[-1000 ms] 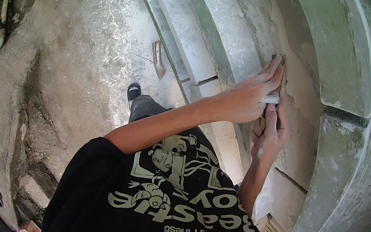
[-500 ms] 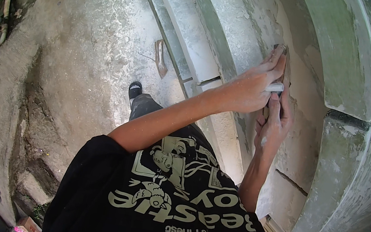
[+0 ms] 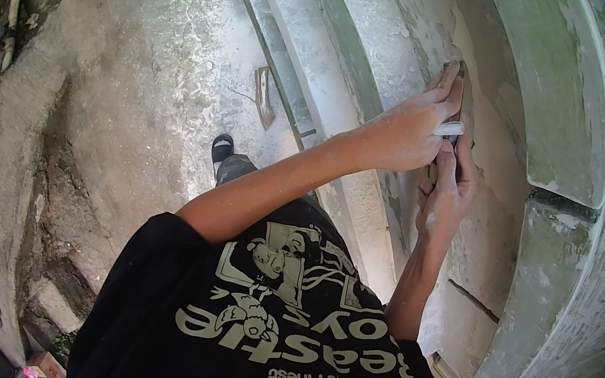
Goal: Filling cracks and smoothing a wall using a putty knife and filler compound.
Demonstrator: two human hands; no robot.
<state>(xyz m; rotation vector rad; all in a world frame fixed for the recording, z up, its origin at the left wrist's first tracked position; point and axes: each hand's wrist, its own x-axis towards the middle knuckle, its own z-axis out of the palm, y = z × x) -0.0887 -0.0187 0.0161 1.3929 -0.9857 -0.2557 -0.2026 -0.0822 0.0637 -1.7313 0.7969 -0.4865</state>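
Since a second ago our hands have barely shifted on the wall; both have crept slightly upward along the same patch, and the view has tipped a little. We hold a small scraping tool (image 3: 450, 130) with a pale handle, its long axis running roughly level, its working end hidden against the plaster. Our left hand (image 3: 402, 130) lies over it from the left, fingers curled shut around the handle, fingertips (image 3: 451, 78) pressed flat to the wall above. Our right hand (image 3: 447, 194) comes up from below, thumb and fingers closed on the tool's lower part; how firmly, we cannot tell. Both touch the peeling, stained wall (image 3: 498, 183). Right of them rises a pale green pillar (image 3: 549, 257). Down left lie the concrete floor (image 3: 133, 94), a flat trowel-like piece (image 3: 263, 97), and our shoe (image 3: 222, 147).
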